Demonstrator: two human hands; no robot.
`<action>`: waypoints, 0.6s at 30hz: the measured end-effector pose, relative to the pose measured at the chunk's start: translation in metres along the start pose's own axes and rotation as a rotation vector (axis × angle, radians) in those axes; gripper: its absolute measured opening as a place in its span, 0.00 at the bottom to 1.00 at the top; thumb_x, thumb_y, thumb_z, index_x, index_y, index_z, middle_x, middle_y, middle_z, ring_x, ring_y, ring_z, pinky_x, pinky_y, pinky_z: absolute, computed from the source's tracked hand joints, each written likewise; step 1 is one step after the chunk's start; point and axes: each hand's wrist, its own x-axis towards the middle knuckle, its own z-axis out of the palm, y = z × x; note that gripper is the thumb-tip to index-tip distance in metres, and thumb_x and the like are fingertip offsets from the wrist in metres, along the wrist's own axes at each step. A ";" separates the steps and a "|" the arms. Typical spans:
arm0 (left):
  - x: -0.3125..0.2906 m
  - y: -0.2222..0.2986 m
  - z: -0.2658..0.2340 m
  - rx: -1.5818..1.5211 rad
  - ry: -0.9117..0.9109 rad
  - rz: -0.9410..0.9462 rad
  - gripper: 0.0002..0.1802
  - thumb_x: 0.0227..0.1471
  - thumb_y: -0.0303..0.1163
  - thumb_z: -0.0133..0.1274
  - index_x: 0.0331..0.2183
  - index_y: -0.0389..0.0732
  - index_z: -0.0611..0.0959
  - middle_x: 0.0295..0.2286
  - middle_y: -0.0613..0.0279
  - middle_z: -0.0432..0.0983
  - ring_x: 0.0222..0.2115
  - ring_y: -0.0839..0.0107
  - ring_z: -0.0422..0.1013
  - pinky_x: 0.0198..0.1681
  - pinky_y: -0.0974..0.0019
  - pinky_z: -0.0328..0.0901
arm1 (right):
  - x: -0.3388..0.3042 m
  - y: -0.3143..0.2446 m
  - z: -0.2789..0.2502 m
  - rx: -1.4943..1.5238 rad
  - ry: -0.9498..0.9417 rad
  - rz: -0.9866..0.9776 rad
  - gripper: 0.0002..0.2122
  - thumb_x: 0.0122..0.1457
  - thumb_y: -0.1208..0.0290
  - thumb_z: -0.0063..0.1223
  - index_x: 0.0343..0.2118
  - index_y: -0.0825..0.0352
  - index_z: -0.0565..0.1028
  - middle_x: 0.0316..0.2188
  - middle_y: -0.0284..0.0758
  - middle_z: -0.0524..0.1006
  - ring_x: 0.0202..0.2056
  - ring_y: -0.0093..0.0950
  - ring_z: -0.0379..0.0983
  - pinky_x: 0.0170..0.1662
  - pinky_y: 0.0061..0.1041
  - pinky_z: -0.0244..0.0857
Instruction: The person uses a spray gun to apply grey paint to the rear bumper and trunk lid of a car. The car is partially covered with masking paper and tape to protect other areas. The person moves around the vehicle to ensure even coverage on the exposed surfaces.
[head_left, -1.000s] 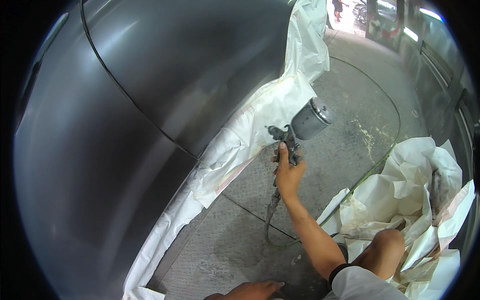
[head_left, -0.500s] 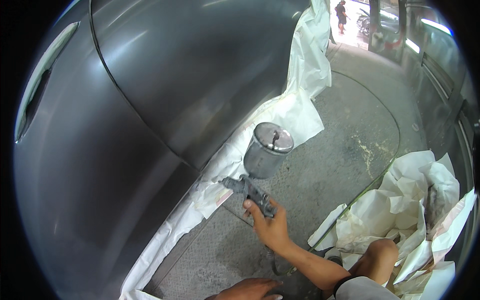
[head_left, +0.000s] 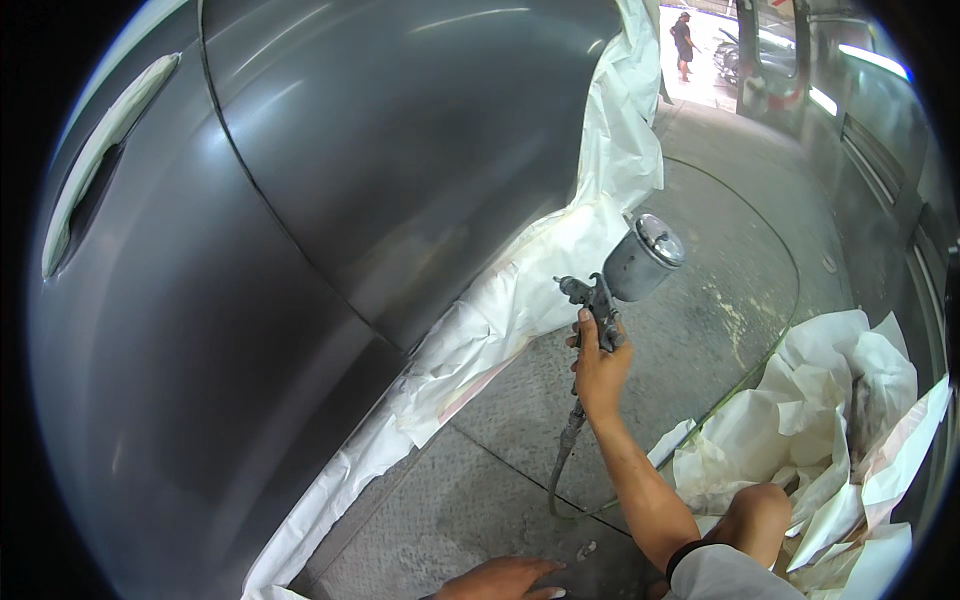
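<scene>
My right hand (head_left: pixel 603 372) is wrapped round the handle of a spray gun (head_left: pixel 594 297). A grey cup with a shiny lid (head_left: pixel 643 262) sits on top of the gun, tilted to the right. The nozzle points left toward a dark grey car body panel (head_left: pixel 430 150), with a gap between them. From the handle's lower end hangs an air hose (head_left: pixel 561 465). White masking paper (head_left: pixel 500 300) lines the panel's lower edge. My left hand (head_left: pixel 497 580) shows at the bottom edge, holding nothing visible, with its fingers stretched out.
Crumpled white paper (head_left: pixel 800 430) is heaped on the concrete floor (head_left: pixel 720 200) at the right. A thin green hose (head_left: pixel 765 212) curves across the floor. White covering wraps a door handle (head_left: pixel 110 160) at the far left. Beyond the doorway, a person (head_left: pixel 683 45) stands near a motorcycle.
My right hand has carried the spray gun up and to the right, farther from the panel's lower edge. More of the hose below the handle now shows. The left hand has barely moved.
</scene>
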 end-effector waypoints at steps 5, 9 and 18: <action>0.001 -0.012 0.007 -0.036 0.077 0.031 0.27 0.55 0.45 0.49 0.49 0.35 0.74 0.43 0.41 0.74 0.45 0.46 0.69 0.48 0.52 0.64 | -0.024 -0.016 0.007 -0.114 -0.171 0.071 0.14 0.61 0.60 0.54 0.30 0.69 0.75 0.21 0.31 0.75 0.19 0.16 0.70 0.17 0.17 0.59; 0.005 -0.016 0.010 -0.013 0.108 0.072 0.27 0.55 0.44 0.49 0.50 0.34 0.74 0.44 0.41 0.73 0.46 0.46 0.69 0.49 0.52 0.64 | -0.063 -0.022 0.008 -0.019 -0.337 0.092 0.14 0.60 0.61 0.55 0.30 0.70 0.75 0.22 0.31 0.76 0.20 0.15 0.70 0.18 0.17 0.60; 0.004 -0.022 0.018 0.015 0.152 0.097 0.27 0.55 0.44 0.49 0.50 0.33 0.74 0.47 0.41 0.72 0.49 0.46 0.67 0.52 0.53 0.61 | -0.069 -0.054 -0.002 0.108 -0.441 0.160 0.14 0.60 0.61 0.55 0.34 0.71 0.75 0.24 0.32 0.77 0.24 0.18 0.73 0.18 0.16 0.61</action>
